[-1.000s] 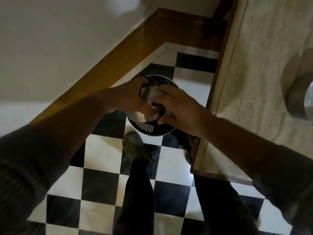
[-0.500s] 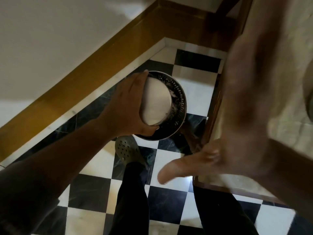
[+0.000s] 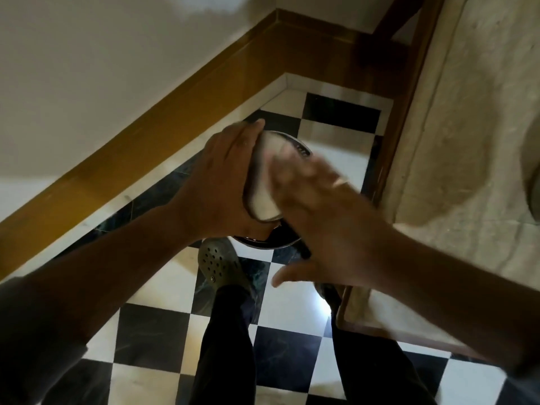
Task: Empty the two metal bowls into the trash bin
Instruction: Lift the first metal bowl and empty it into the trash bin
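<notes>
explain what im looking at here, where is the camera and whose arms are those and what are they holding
There is no machine here: the camera sits on a person's head and looks down, so the two arms reaching in from the bottom corners are that person's own. The left hand grips a round shiny metal bowl, turned so its pale underside faces the camera. The right hand is blurred from moving, open and flat against the bowl's bottom, as if patting it. Just under the bowl is a round dark-rimmed trash bin standing on the black and white checkered tile floor. Below you see the person's dark trousers and a grey-green perforated clog. On the right is a beige stone countertop. Whether anything is falling out of the bowl cannot be seen.
</notes>
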`<state>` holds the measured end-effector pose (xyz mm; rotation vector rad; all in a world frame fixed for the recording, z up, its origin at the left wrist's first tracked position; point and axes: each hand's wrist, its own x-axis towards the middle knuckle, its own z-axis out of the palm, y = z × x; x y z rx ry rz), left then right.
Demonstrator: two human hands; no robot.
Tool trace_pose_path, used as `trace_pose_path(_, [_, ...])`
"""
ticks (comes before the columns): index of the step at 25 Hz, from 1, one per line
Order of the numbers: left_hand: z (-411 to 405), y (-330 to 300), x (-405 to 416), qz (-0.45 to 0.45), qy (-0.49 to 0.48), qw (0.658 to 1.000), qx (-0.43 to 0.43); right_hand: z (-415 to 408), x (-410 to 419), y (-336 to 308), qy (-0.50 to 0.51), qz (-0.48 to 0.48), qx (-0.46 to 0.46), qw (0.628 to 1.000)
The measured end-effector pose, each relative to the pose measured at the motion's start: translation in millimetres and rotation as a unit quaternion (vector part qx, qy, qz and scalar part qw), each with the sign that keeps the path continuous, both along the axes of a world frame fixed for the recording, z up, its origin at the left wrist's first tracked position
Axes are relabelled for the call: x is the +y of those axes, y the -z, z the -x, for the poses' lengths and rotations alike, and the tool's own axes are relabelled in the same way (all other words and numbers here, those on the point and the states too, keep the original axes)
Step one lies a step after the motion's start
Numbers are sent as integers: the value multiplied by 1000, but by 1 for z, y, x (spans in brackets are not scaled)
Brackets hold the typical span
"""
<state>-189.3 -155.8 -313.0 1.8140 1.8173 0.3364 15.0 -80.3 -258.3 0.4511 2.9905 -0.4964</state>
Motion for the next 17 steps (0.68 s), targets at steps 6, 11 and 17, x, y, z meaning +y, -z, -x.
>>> trace_pose_path(6, [-2,2,-5,27,-5,997,-68,1,-12,37,-8,-6,-34,999])
trace_pose_path(11, [3,-18,4,225,-292,865,-341,12,4,29,205,224,56,951])
trace_pose_path(17, [-13,-29,-10,276,-546,649,-452,25,-4,43,468,411,-53,780])
